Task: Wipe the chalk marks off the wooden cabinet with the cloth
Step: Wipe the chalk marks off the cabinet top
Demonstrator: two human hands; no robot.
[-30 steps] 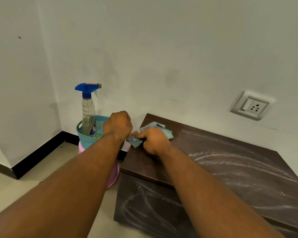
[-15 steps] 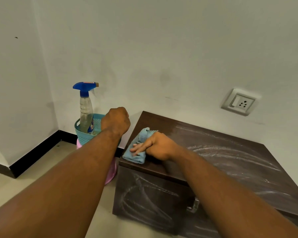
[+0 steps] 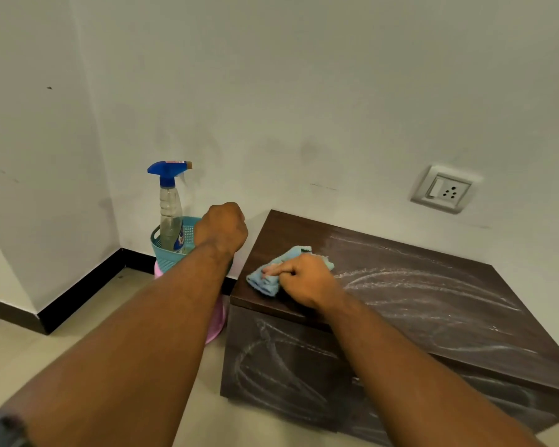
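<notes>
Cabinet (image 3: pixel 433 321): dark wood, low, on the floor in the lower right of the frame, its back against the wall.
Chalk marks (image 3: pixel 413 279): white curved streaks across most of the top, right of the cloth; more loops on the front face below. The strip of the top at its left end, around the cloth, looks clean.
Cloth (image 3: pixel 267 282): light blue, bunched, lying on the cabinet top near its left front corner, just below frame centre.
Right hand (image 3: pixel 309 280): fingers curled round the cloth, gripping it and pressing it to the top; forearm runs down to the lower right edge.
Left hand (image 3: pixel 221 225): curled into a fist with nothing seen in it, held in the air left of the cabinet, in front of the basket.
Spray bottle (image 3: pixel 170 214): clear with a blue trigger head, upright in the basket, left of centre.
Basket (image 3: pixel 165 258): teal mesh, sitting on a pink tub (image 3: pixel 218 321) by the wall.
Socket (image 3: pixel 442 190): white switch plate on the wall, above the cabinet at the right.
</notes>
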